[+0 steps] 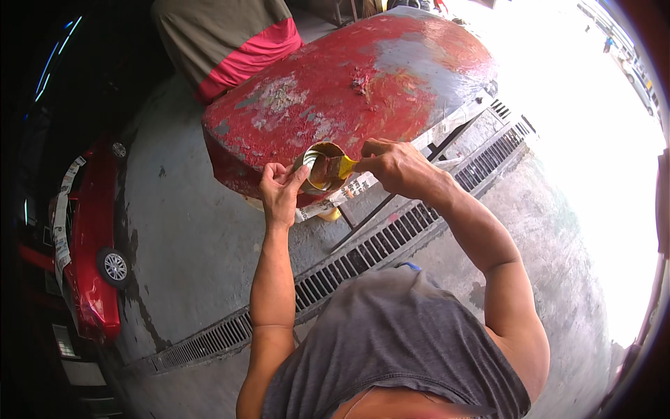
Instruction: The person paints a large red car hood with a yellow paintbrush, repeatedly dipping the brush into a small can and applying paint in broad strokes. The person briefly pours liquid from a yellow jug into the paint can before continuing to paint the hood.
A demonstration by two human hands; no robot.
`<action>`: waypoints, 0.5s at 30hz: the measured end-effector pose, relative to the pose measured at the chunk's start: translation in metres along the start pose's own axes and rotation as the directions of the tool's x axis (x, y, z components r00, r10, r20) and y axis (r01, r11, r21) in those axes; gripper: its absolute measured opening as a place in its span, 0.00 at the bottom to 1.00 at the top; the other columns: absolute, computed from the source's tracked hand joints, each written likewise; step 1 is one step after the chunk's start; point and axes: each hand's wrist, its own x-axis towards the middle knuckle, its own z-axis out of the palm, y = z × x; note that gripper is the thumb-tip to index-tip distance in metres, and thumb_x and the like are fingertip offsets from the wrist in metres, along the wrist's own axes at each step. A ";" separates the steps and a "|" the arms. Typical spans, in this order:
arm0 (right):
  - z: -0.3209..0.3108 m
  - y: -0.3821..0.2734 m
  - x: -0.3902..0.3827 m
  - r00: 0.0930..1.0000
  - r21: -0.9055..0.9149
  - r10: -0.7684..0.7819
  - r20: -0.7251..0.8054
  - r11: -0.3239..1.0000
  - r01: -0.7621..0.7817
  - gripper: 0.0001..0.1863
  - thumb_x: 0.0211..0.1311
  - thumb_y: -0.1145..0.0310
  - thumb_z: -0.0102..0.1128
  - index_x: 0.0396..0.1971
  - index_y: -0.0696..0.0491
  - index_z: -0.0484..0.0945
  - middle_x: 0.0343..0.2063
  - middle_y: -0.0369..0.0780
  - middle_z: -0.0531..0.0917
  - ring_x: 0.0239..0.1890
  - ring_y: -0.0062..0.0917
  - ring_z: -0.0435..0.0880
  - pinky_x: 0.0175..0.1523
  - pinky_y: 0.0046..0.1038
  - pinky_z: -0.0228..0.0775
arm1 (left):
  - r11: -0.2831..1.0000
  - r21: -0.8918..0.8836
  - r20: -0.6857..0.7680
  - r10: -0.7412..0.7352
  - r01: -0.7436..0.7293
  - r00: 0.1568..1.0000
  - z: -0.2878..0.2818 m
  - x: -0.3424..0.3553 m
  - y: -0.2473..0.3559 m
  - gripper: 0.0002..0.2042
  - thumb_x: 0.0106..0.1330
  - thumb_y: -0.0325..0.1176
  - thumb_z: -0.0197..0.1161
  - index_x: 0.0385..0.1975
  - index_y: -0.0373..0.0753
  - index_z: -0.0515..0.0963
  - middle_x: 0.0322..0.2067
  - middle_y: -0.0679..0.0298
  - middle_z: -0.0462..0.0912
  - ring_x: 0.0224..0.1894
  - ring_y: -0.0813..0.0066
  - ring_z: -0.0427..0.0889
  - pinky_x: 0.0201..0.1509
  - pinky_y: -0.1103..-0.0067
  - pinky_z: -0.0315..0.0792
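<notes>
My left hand [280, 192] grips an open metal can [314, 164] by its side, with the thumb at the rim and some brownish material inside. My right hand [394, 166] holds a yellow scraper [347, 165], whose blade reaches into the can. Both hands are over the near edge of a large red panel [321, 84], which is rough with grey patches and flaking spots. Strips of printed paper [359, 185] line that edge.
A floor drain grate [370, 250] runs diagonally below the panel. A red car [94, 223] with paper along it stands at the left. An olive-and-pink cloth cover [213, 31] is behind the panel. A distant person [607, 45] stands in the bright opening at right.
</notes>
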 end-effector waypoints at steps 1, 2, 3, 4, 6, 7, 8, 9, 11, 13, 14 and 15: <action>-0.002 0.000 -0.001 0.997 -0.026 0.014 -0.071 1.000 -0.016 0.21 0.55 0.80 0.59 0.47 0.47 0.87 0.32 0.42 0.79 0.33 0.39 0.83 0.36 0.40 0.76 | 1.000 -0.013 0.009 0.024 -0.024 1.000 0.003 0.002 0.000 0.19 0.65 0.28 0.74 0.37 0.40 0.63 0.38 0.60 0.82 0.41 0.83 0.79 0.45 0.83 0.75; -0.003 0.000 -0.002 0.996 -0.015 0.041 -0.083 0.999 -0.042 0.20 0.56 0.81 0.59 0.47 0.48 0.87 0.32 0.42 0.80 0.32 0.38 0.84 0.35 0.39 0.76 | 0.999 -0.029 0.024 0.047 -0.046 0.999 0.006 0.004 0.001 0.19 0.64 0.27 0.74 0.37 0.40 0.63 0.38 0.60 0.82 0.40 0.82 0.79 0.45 0.83 0.75; -0.003 -0.001 -0.003 0.993 -0.002 0.067 -0.093 0.998 -0.068 0.19 0.57 0.81 0.60 0.47 0.50 0.87 0.32 0.43 0.81 0.32 0.38 0.84 0.35 0.39 0.76 | 0.997 0.004 0.027 0.081 -0.082 0.996 0.009 0.006 0.002 0.19 0.64 0.27 0.74 0.37 0.40 0.63 0.38 0.60 0.82 0.40 0.82 0.79 0.45 0.82 0.75; -0.002 -0.001 -0.004 0.991 0.016 0.081 -0.105 0.997 -0.080 0.18 0.58 0.82 0.61 0.47 0.51 0.86 0.31 0.43 0.81 0.32 0.38 0.85 0.35 0.38 0.77 | 0.993 0.034 0.036 0.116 -0.117 0.993 0.013 0.008 0.003 0.19 0.64 0.26 0.74 0.36 0.39 0.63 0.37 0.60 0.82 0.40 0.82 0.79 0.46 0.82 0.75; 0.000 0.000 -0.008 0.986 0.121 0.147 -0.079 0.983 -0.137 0.15 0.58 0.80 0.63 0.45 0.53 0.87 0.30 0.44 0.82 0.32 0.38 0.85 0.35 0.39 0.76 | 0.980 0.086 0.048 0.177 -0.180 0.983 0.020 0.011 0.004 0.19 0.64 0.26 0.74 0.36 0.39 0.63 0.37 0.60 0.81 0.39 0.82 0.79 0.45 0.82 0.75; 0.001 0.002 -0.010 0.978 0.168 0.199 -0.064 0.968 -0.186 0.14 0.59 0.79 0.63 0.44 0.54 0.87 0.29 0.45 0.83 0.32 0.38 0.85 0.35 0.39 0.76 | 0.973 0.108 0.052 0.201 -0.205 0.978 0.025 0.013 0.003 0.19 0.64 0.26 0.74 0.36 0.38 0.63 0.37 0.61 0.81 0.39 0.82 0.78 0.44 0.82 0.75; 0.002 0.006 -0.012 0.970 0.263 0.243 -0.028 0.938 -0.228 0.13 0.59 0.77 0.64 0.44 0.55 0.87 0.28 0.44 0.83 0.31 0.36 0.85 0.35 0.38 0.76 | 0.964 0.127 0.062 0.229 -0.235 0.971 0.030 0.014 0.003 0.19 0.64 0.27 0.74 0.36 0.38 0.64 0.37 0.61 0.80 0.39 0.83 0.78 0.43 0.82 0.75; 0.003 0.010 -0.014 0.952 0.345 0.306 0.015 0.892 -0.292 0.12 0.59 0.76 0.65 0.43 0.57 0.87 0.28 0.44 0.83 0.30 0.35 0.85 0.35 0.37 0.75 | 0.955 0.169 0.056 0.238 -0.244 0.970 0.034 0.014 0.002 0.19 0.63 0.28 0.75 0.36 0.38 0.64 0.36 0.62 0.79 0.38 0.83 0.78 0.42 0.82 0.75; 0.007 0.021 -0.017 0.934 0.496 0.354 0.053 0.802 -0.332 0.11 0.60 0.73 0.66 0.42 0.58 0.86 0.26 0.42 0.83 0.28 0.30 0.83 0.32 0.35 0.72 | 0.928 0.251 0.054 0.271 -0.276 0.961 0.041 0.015 0.001 0.20 0.63 0.29 0.76 0.35 0.38 0.64 0.35 0.64 0.78 0.37 0.83 0.77 0.40 0.81 0.74; 0.015 0.031 -0.019 0.935 0.631 0.350 0.055 0.713 -0.304 0.10 0.63 0.71 0.66 0.41 0.59 0.86 0.24 0.39 0.83 0.24 0.23 0.80 0.28 0.30 0.68 | 0.906 0.315 0.062 0.276 -0.281 0.959 0.046 0.014 -0.001 0.20 0.63 0.31 0.76 0.35 0.37 0.65 0.33 0.65 0.76 0.35 0.84 0.75 0.37 0.81 0.72; 0.021 0.035 -0.020 0.898 0.749 0.425 0.110 0.559 -0.356 0.10 0.63 0.70 0.66 0.41 0.59 0.85 0.24 0.37 0.83 0.24 0.20 0.77 0.27 0.27 0.66 | 0.894 0.345 0.064 0.282 -0.287 0.957 0.047 0.013 -0.002 0.20 0.62 0.32 0.77 0.35 0.37 0.65 0.32 0.66 0.75 0.35 0.84 0.74 0.35 0.81 0.72; 0.027 0.039 -0.023 0.845 0.831 0.495 0.200 0.371 -0.414 0.09 0.64 0.70 0.66 0.40 0.59 0.85 0.24 0.35 0.82 0.23 0.16 0.74 0.26 0.25 0.64 | 0.889 0.345 0.073 0.293 -0.300 0.953 0.049 0.014 -0.004 0.21 0.62 0.33 0.77 0.35 0.37 0.65 0.31 0.66 0.73 0.33 0.84 0.71 0.34 0.81 0.69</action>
